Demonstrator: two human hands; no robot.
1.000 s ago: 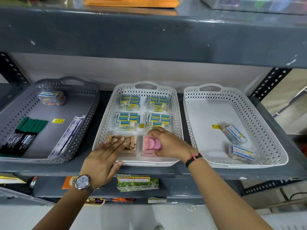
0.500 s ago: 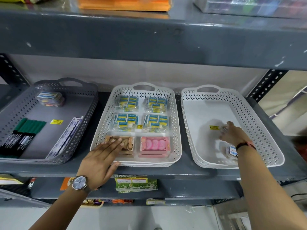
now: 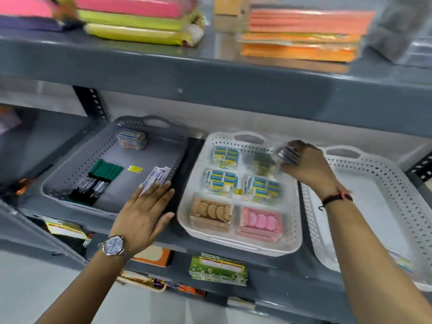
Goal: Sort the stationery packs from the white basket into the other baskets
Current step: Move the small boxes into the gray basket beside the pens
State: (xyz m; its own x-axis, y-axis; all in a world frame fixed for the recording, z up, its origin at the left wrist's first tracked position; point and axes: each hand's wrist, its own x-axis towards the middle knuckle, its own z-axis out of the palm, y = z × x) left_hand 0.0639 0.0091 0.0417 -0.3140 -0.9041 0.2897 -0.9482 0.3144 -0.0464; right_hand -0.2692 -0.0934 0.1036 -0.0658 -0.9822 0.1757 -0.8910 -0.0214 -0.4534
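Note:
The middle white basket point(image 3: 236, 244) holds blue-and-yellow packs point(image 3: 221, 181), a brown pack point(image 3: 211, 212) and a pink pack point(image 3: 260, 222). My right hand point(image 3: 308, 164) hovers over its back right corner, closed on a small clear-wrapped pack point(image 3: 286, 152) that is blurred by motion. Under it lies another blurred pack point(image 3: 263, 163). My left hand point(image 3: 145, 213) is flat and open on the shelf edge, between the grey basket point(image 3: 70, 197) and the middle basket. The grey basket holds green markers point(image 3: 100, 178), a small pack point(image 3: 133, 139) and a long pack point(image 3: 155, 178).
A second white basket point(image 3: 397, 183) stands at the right, partly cut off by the frame. The upper shelf beam point(image 3: 210, 85) overhangs the baskets, with stacked coloured paper packs above it. More goods sit on the shelf below, among them a green box point(image 3: 218, 268).
My right hand left the right basket and moved left over the middle basket's back corner, now gripping a small pack. My left hand slid left off the middle basket's front. The view swung left.

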